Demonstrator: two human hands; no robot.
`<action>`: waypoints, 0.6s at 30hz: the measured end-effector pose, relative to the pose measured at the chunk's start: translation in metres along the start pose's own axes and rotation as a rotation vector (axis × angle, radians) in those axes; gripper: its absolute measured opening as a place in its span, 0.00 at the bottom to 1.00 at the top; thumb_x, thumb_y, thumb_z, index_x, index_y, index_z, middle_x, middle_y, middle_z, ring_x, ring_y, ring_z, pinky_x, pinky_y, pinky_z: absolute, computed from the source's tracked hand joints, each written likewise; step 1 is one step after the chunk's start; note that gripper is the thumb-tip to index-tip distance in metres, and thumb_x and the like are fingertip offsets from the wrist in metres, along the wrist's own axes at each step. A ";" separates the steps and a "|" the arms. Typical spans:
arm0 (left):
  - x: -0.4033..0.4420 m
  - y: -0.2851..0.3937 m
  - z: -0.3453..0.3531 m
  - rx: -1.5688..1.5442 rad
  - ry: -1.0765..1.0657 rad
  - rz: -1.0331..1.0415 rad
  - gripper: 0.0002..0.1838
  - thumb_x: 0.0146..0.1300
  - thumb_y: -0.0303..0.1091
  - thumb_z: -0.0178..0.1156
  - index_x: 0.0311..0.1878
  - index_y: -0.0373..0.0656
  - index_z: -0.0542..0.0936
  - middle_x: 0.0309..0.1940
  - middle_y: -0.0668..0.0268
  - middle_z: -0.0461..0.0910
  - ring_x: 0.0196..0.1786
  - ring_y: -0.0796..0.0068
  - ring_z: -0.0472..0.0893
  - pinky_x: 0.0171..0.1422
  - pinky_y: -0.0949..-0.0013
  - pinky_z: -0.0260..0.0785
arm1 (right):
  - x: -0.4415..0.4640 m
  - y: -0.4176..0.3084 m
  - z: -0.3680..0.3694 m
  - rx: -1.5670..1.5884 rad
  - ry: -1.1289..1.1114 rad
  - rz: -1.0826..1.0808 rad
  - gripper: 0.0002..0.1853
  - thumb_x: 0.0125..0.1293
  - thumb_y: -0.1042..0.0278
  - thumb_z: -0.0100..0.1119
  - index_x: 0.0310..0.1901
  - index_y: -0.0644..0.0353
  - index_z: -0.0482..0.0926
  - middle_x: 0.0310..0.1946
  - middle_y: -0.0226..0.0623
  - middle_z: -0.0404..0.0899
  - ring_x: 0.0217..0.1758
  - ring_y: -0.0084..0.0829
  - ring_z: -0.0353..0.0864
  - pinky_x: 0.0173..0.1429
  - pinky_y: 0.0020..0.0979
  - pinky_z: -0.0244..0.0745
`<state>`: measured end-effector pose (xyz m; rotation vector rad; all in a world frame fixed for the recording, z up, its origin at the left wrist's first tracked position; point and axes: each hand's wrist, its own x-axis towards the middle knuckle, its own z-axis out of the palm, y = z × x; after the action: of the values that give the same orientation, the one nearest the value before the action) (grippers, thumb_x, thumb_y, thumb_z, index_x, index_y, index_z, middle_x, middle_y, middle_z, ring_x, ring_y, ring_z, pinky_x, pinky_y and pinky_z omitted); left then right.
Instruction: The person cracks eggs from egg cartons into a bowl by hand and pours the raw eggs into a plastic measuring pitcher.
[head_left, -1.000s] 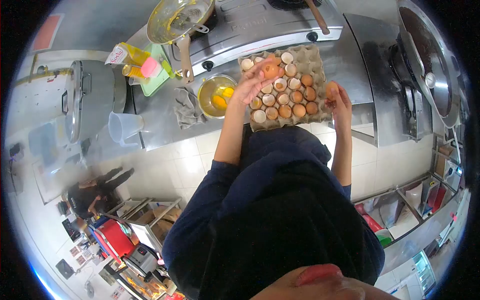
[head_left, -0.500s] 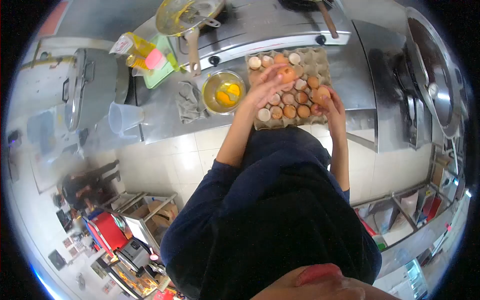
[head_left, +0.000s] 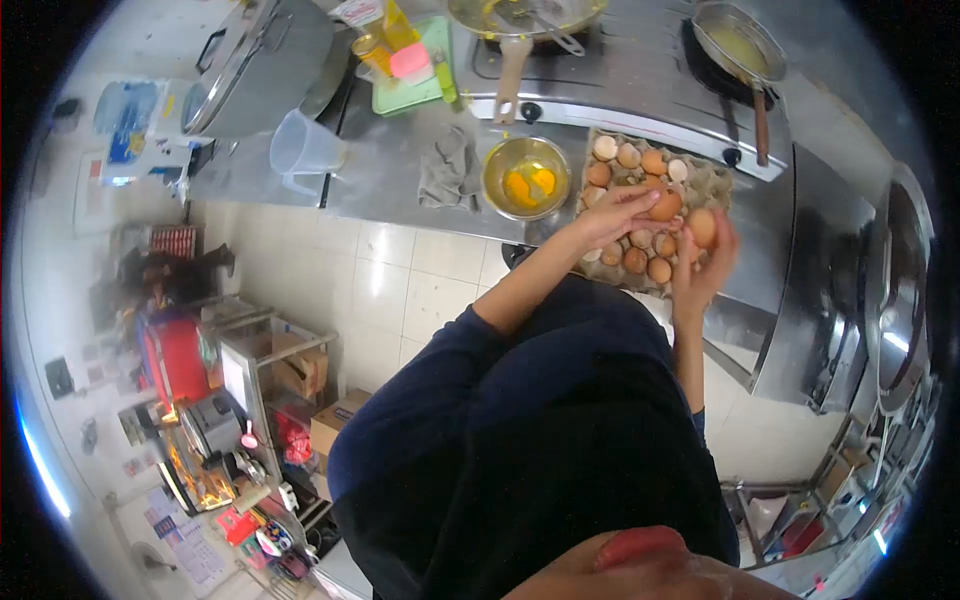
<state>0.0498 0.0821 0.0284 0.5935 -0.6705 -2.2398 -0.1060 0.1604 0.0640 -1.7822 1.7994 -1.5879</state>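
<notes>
Right hand and its egg now closer to left hand than a second ago

A kitchen, seemingly a commercial one. A stove bearing a frying pan, a long steel worktop with an egg tray and a big metal pot show it.

Clothing at six o'clock: navy top, near-black across the front; sleeves ending near the elbows.
</notes>
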 end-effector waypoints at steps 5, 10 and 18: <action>-0.001 -0.014 -0.002 0.248 -0.039 -0.001 0.21 0.72 0.44 0.55 0.61 0.43 0.74 0.51 0.63 0.79 0.47 0.69 0.81 0.46 0.67 0.77 | -0.003 0.021 0.005 -0.287 -0.161 -0.217 0.24 0.72 0.62 0.57 0.65 0.63 0.71 0.64 0.48 0.69 0.63 0.46 0.74 0.66 0.41 0.70; 0.013 -0.014 -0.008 0.139 0.003 0.151 0.19 0.70 0.35 0.60 0.56 0.30 0.74 0.52 0.58 0.76 0.51 0.68 0.80 0.50 0.64 0.80 | 0.005 0.005 0.005 -0.034 -0.025 -0.120 0.21 0.72 0.62 0.58 0.62 0.62 0.74 0.58 0.45 0.74 0.61 0.41 0.75 0.63 0.36 0.72; -0.016 0.021 -0.012 0.199 0.008 0.281 0.13 0.67 0.33 0.63 0.50 0.39 0.74 0.56 0.62 0.71 0.54 0.66 0.78 0.59 0.64 0.77 | 0.041 0.023 0.022 0.172 -0.571 0.205 0.25 0.67 0.62 0.65 0.61 0.66 0.73 0.61 0.44 0.73 0.61 0.39 0.74 0.63 0.37 0.71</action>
<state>0.0774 0.0772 0.0362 0.5656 -0.9204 -1.9228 -0.1158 0.1093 0.0601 -1.6799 1.4660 -0.9859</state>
